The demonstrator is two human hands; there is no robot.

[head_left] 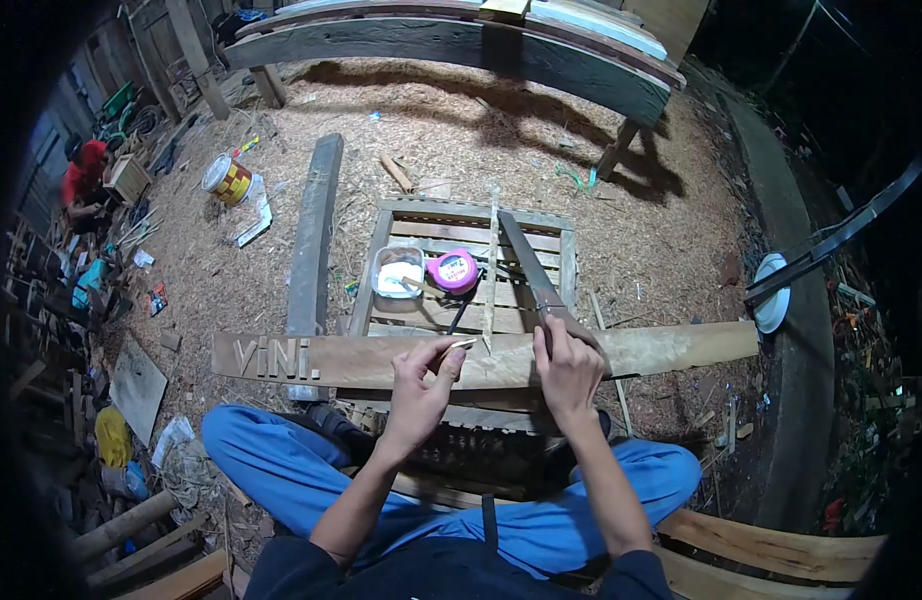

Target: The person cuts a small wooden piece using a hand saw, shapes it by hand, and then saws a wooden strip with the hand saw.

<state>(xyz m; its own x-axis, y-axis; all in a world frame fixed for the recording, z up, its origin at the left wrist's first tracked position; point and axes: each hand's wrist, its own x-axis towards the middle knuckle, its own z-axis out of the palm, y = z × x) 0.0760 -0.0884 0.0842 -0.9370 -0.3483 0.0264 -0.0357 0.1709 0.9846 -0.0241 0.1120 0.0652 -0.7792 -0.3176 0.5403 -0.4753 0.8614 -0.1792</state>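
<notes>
My left hand (421, 388) is closed in a pinch on a small piece of wood (464, 343), held just above a long wooden board (671, 348). My right hand (569, 372) is wrapped round the handle of a handsaw (524, 255), whose blade points away from me. Raised wooden letters (271, 358) reading "ViNi." sit at the board's left end. Beyond the board, a thin wooden strip (492, 265) lies on a slatted wooden stand (406, 207). A pink tape measure (452, 270) and a clear tub with white paste (398, 272) stand there too.
A dark plank (318, 220) lies left of the stand. A paint bucket (227, 180) and a wooden-handled tool (395, 171) rest on the shavings-covered ground. A large workbench (421, 42) spans the back. A person in red (85, 175) crouches far left. A white disc (771, 293) stands right.
</notes>
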